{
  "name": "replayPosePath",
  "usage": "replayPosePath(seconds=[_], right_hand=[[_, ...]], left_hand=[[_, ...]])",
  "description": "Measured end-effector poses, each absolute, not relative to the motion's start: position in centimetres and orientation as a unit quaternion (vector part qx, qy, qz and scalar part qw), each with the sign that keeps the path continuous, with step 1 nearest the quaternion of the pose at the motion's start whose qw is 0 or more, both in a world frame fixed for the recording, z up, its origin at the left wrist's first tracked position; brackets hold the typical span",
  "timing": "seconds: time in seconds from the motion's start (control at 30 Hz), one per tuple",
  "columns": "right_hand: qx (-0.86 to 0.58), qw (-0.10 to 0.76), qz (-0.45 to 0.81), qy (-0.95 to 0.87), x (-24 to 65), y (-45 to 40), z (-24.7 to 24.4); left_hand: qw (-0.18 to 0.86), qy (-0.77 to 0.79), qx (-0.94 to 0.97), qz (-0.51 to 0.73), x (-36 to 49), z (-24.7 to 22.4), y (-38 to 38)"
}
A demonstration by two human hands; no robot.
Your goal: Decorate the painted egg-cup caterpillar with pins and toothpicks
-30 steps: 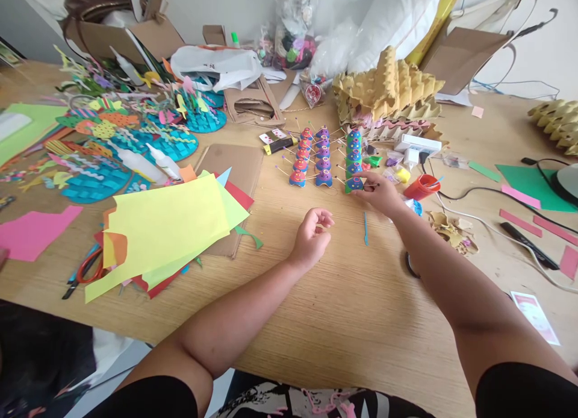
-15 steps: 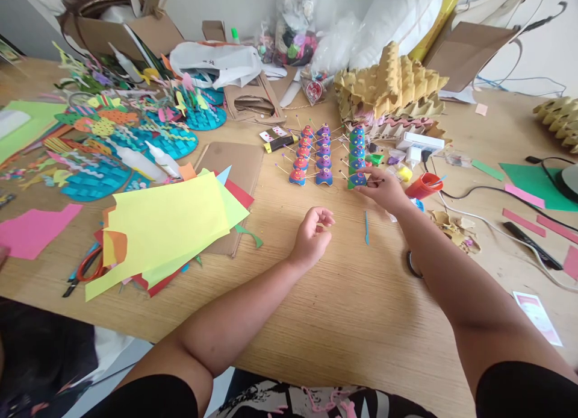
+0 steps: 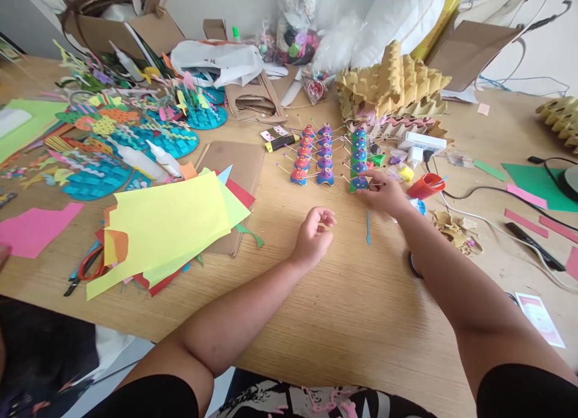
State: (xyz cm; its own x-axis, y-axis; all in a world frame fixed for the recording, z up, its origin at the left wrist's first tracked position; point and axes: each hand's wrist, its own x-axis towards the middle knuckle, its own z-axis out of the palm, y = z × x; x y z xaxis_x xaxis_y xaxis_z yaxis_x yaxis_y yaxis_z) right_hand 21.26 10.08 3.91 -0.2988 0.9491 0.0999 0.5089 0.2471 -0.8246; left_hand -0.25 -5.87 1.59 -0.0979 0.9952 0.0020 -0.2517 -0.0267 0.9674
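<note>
Three rows of small painted craft figures with stick legs stand in the middle of the wooden table. My right hand pinches the nearest blue and green figure at the front of the right-hand row. The red and blue row and the purple row stand to its left. My left hand rests loosely curled on the table in front of them, holding nothing that I can see. A thin blue stick lies between my two hands.
Stacked coloured paper sheets lie at the left over brown cardboard. Blue paper-craft discs, glue bottles and scissors sit further left. Egg cartons, a red cup and cables crowd the right.
My right hand stays on the front blue and green figure, shifting it very slightly. My left hand keeps its place.
</note>
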Motion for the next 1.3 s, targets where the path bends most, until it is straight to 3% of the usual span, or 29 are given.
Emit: replayPosePath(seconds=[1.3], right_hand=[[-0.467,0.315,0.338,-0.754,18.4,10.4,2.5]], left_hand=[[0.522,0.46,0.422,0.582,-0.3,1.5,-5.9]])
